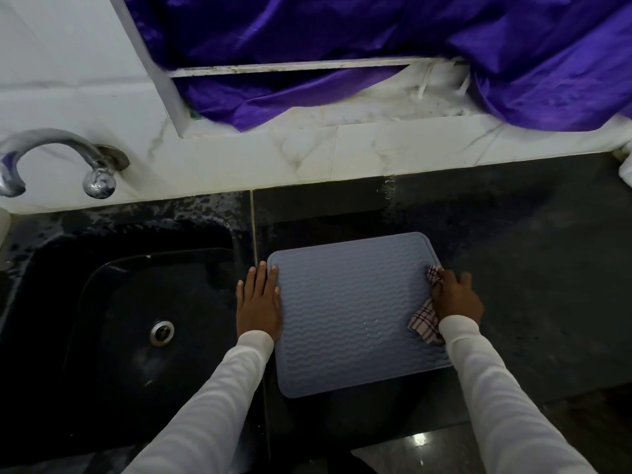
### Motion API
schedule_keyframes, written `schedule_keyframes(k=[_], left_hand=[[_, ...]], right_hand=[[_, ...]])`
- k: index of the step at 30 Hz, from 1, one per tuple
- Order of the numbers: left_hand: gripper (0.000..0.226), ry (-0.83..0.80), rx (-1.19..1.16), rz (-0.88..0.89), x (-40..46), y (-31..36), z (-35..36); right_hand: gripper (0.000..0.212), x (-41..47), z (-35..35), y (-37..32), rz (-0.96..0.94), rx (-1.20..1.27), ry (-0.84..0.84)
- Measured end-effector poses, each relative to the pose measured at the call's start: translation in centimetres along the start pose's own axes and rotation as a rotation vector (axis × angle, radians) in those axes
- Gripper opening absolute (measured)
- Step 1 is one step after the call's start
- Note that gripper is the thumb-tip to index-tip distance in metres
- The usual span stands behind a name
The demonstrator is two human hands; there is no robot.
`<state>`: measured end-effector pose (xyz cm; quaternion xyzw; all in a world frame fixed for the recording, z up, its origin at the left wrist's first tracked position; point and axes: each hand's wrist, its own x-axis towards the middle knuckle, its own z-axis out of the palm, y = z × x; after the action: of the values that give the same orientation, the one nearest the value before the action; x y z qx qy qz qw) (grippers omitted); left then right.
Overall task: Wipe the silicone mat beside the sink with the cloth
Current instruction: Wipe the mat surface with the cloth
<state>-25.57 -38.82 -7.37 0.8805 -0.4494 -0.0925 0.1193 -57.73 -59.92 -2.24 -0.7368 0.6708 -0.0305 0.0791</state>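
Looks mid-wipe to me: the left hand (259, 300) lies flat pinning the left edge of the silicone mat (352, 313) at lower center, right hand (456, 295) bunching the checked cloth (424, 321) on its right edge, so next it probably drags leftward across those ridges.

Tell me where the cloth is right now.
In the head view, the checked cloth is bunched under the right hand at the right edge of the grey mat, on the side away from the sink.
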Motion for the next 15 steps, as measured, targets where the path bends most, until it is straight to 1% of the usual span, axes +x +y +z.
schedule_keyframes(k=[4, 6, 8, 12, 14, 15], left_hand=[[0.056, -0.008, 0.000, -0.002, 0.0, 0.1, -0.1], [0.057, -0.012, 0.001, 0.000, -0.1, 0.1, -0.1], [0.058, -0.007, 0.003, -0.001, -0.1, 0.1, -0.2], [0.057, -0.017, 0.014, 0.002, -0.1, 0.1, -0.3], [0.058, -0.019, -0.004, 0.010, 0.0, 0.0, -0.3], [0.059, -0.017, -0.011, 0.020, 0.0, -0.1, -0.3]], right_hand=[[0.032, -0.5, -1.5, -1.3, -0.031, -0.027, -0.049], [0.031, -1.2, -2.5, -3.0, -0.107, -0.016, -0.043], [0.026, -3.0, -3.4, -5.9, -0.214, 0.062, -0.056], [0.021, -9.9, -3.0, -13.6, -0.443, 0.293, -0.170], [0.022, -13.6, -1.4, -17.3, -0.508, 0.278, -0.213], [0.023, -15.2, -0.4, -18.8, -0.544, 0.214, -0.194]])
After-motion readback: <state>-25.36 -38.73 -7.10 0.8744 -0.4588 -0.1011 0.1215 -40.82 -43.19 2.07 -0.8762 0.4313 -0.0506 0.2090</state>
